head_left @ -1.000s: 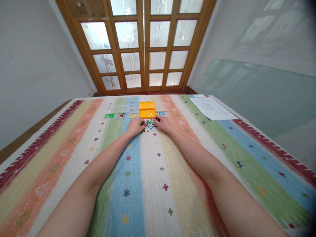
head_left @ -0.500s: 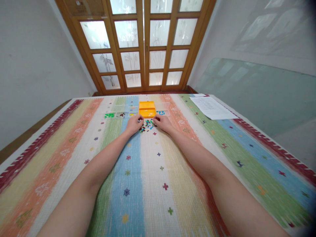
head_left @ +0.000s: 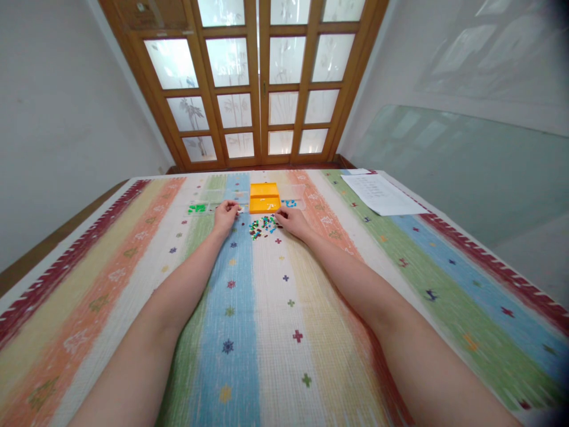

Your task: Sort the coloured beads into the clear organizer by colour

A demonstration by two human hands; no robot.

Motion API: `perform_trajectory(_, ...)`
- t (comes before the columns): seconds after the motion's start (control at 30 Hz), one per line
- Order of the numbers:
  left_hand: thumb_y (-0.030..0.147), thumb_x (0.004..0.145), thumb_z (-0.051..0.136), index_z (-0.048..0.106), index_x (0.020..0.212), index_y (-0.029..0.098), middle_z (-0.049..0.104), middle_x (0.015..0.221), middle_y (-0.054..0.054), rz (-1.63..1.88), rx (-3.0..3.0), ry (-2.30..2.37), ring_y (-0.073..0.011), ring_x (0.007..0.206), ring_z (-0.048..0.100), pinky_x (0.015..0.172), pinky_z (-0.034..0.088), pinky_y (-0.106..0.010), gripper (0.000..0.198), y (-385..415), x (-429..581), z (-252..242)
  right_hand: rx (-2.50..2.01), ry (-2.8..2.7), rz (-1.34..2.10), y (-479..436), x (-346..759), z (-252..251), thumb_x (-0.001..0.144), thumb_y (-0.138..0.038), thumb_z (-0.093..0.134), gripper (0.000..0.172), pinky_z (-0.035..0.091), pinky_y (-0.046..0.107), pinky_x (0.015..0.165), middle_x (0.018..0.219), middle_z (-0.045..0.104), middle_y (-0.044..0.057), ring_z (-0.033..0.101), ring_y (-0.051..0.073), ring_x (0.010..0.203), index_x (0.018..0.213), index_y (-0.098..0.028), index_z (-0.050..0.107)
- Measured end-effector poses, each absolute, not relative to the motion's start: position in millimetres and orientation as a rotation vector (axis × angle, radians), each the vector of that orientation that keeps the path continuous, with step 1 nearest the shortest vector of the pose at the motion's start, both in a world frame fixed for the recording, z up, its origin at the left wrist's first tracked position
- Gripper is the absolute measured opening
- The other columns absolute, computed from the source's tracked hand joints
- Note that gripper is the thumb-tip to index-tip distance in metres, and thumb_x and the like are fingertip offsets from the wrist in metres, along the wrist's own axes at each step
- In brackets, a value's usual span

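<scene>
A loose pile of small coloured pieces [head_left: 262, 226], green, blue, brown and white, lies on the tablecloth. My left hand [head_left: 226, 217] is over the front of a clear compartment box at the left, thumb and fingers pinched together. Whatever is between those fingertips is too small to name. At the right edge of the pile, my right hand [head_left: 291, 220] has its fingertips closed low by the pieces; what they grip is hidden. Behind the pile stands an open yellow case [head_left: 265, 205] with a few pale pieces in its front half. Green pieces [head_left: 196, 209] fill one clear compartment.
Blue pieces [head_left: 289, 203] lie in a clear container right of the yellow case. Sheets of printed paper [head_left: 377, 193] rest at the far right of the striped tablecloth [head_left: 275, 332]. A wooden glass-paned door [head_left: 262, 89] stands beyond the table.
My left hand has moved left from the pile to the clear compartments, now covering the dark red pieces there. My right hand stays almost still beside the pile.
</scene>
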State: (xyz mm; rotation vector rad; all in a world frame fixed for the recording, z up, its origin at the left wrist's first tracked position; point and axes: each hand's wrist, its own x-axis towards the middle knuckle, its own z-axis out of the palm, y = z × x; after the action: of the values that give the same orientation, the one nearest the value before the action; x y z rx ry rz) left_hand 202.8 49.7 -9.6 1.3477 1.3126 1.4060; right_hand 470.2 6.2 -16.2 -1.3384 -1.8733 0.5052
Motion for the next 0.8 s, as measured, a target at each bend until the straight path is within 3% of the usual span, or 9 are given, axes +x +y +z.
perform_trajectory(0.43, 0.026, 0.080, 0.068, 0.070, 0.093, 0.016, 0.068, 0.077, -0.002, 1.455, 1.246, 1.272, -0.0099, 0.059, 0.055, 0.053, 0.048, -0.020, 0.017, 53.8, 197.0, -7.5, -1.324, -1.887, 0.494, 8.0, 472.1, -18.2, 0.095, -0.033, 0.059, 0.021, 0.040, 0.027, 0.069, 0.080, 0.072, 0.002, 0.061, 0.017, 0.073, 0.085, -0.020, 0.071)
perform_trajectory(0.8, 0.024, 0.083, 0.064, 0.071, 0.114, 0.017, 0.076, 0.097, -0.005, 1.392, 1.214, 1.265, -0.0089, 0.061, 0.059, 0.055, 0.052, -0.020, 0.032, 54.8, 196.5, -8.9, -1.320, -1.910, 0.492, 6.5, 472.0, -16.0, 0.095, -0.033, 0.057, 0.021, 0.040, 0.027, 0.069, 0.079, 0.072, 0.002, 0.061, 0.017, 0.072, 0.084, -0.020, 0.071)
